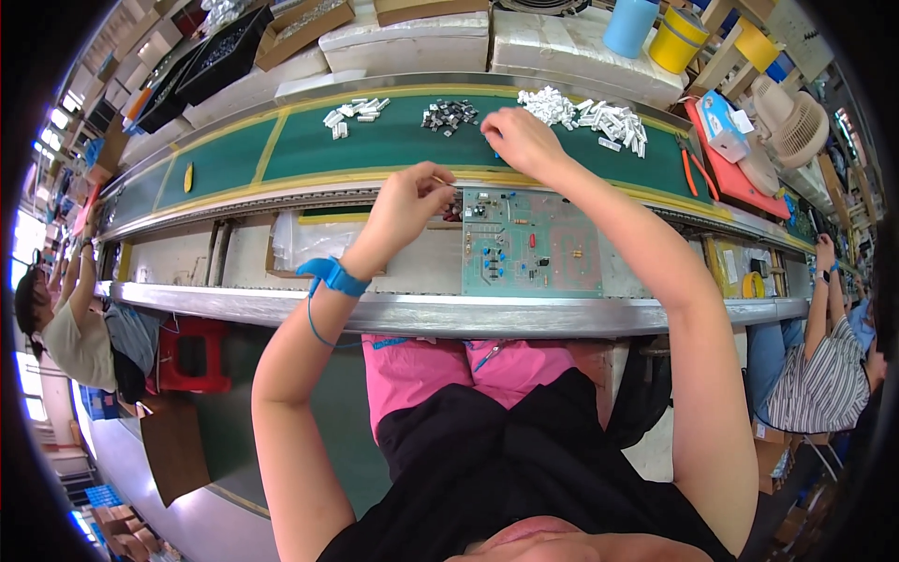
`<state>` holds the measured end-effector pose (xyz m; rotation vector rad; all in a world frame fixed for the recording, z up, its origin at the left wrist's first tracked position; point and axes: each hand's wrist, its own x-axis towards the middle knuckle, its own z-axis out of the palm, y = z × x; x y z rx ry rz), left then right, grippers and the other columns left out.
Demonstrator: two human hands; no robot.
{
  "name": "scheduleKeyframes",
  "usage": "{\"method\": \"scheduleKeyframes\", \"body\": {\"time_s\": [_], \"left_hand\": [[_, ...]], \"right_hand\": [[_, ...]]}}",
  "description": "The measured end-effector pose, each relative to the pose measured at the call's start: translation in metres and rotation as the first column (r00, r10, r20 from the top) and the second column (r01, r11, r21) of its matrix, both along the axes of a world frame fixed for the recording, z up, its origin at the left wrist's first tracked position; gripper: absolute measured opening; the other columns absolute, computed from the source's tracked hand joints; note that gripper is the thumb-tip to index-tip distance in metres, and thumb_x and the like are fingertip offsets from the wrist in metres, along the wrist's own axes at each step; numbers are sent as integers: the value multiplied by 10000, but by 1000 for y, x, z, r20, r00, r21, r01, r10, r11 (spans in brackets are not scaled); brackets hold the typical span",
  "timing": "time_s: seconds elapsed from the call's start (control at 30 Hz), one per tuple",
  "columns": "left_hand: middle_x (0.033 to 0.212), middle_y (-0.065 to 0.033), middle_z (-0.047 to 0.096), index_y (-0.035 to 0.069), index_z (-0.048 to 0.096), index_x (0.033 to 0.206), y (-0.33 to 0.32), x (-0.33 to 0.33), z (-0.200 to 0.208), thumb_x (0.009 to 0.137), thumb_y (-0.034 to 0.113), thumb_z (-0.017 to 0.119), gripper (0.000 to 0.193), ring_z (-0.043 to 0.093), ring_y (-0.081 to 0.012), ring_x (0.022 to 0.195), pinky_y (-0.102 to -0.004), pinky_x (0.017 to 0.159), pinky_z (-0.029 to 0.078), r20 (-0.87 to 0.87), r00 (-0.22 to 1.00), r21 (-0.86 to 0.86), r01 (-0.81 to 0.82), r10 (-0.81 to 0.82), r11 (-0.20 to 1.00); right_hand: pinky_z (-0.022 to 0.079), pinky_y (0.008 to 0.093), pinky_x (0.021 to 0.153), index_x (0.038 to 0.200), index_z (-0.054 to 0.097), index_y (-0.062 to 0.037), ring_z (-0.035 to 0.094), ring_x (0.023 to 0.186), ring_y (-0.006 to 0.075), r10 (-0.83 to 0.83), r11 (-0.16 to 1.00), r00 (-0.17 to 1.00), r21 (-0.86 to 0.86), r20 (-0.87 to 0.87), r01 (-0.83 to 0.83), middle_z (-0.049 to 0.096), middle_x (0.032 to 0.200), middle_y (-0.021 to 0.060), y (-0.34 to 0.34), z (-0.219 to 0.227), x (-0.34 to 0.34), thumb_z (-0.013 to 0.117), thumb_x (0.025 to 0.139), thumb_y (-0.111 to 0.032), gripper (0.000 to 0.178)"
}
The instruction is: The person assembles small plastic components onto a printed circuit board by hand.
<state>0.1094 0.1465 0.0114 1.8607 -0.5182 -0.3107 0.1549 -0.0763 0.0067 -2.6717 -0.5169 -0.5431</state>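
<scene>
My left hand (pixel 409 204), with a blue strap (pixel 335 276) round its wrist, is over the rail just left of a green circuit board (pixel 552 225). Its thumb and fingers curl together beside some small dark-red parts (pixel 452 208); whether it grips one is too small to tell. Above the green belt, my right hand (pixel 524 140) has its fingertips drawn together between a pile of small black parts (pixel 449 116) and a heap of white block-shaped parts (pixel 609 122). Anything in those fingertips is hidden. The board carries several blue parts and a red one.
A smaller group of white parts (pixel 354 117) lies on the green belt (pixel 309 155), with a yellow tool (pixel 188 177) farther left. Orange-handled pliers (pixel 695 170) rest at the right, near a fan (pixel 787 117). A metal rail (pixel 421 314) runs along the front. Co-workers sit at both sides.
</scene>
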Motion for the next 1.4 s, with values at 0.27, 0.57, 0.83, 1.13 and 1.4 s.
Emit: {"method": "scheduleKeyframes", "body": {"time_s": [0.27,0.57,0.83,1.13,1.4], "left_hand": [[777,-133,646,10,619,865,-25,-33,12,786,84,629,108,606,-312,765,-392,688,481,407,911,292,-56,-71,955],[853,-97,555,34,668,808,-45,-25,-5,708,67,673,105,507,-274,869,-364,791,424,669,705,399,-71,-237,914],[879,-105,559,27,670,845,-47,-22,2,724,68,674,127,504,-288,903,-376,815,423,625,715,517,-80,-312,852],[866,-92,562,33,673,842,-50,-20,5,722,60,664,123,513,-275,913,-371,810,437,602,693,589,-51,-396,806],[881,-95,603,68,676,865,-46,-11,16,775,145,632,127,548,-276,924,-374,785,435,596,741,504,-46,-308,863]], "right_hand": [[491,412,764,908,604,-76,588,918,291,-87,973,996,-215,16,89,638,900,103,20,-15,44,524,798,-66,136],[507,423,749,887,633,-10,598,877,327,-56,995,998,-79,42,59,628,878,152,15,-6,24,535,776,-117,183],[469,394,759,887,626,-29,568,861,286,58,987,998,146,37,-63,593,855,112,-4,6,-38,550,768,-100,159],[467,345,705,861,601,-4,587,772,237,136,951,985,290,-102,-102,588,806,100,-26,4,-75,610,805,-71,88],[490,318,671,915,635,17,618,724,207,169,911,933,412,-317,-25,634,815,126,-27,3,-81,626,801,-49,132]]}}
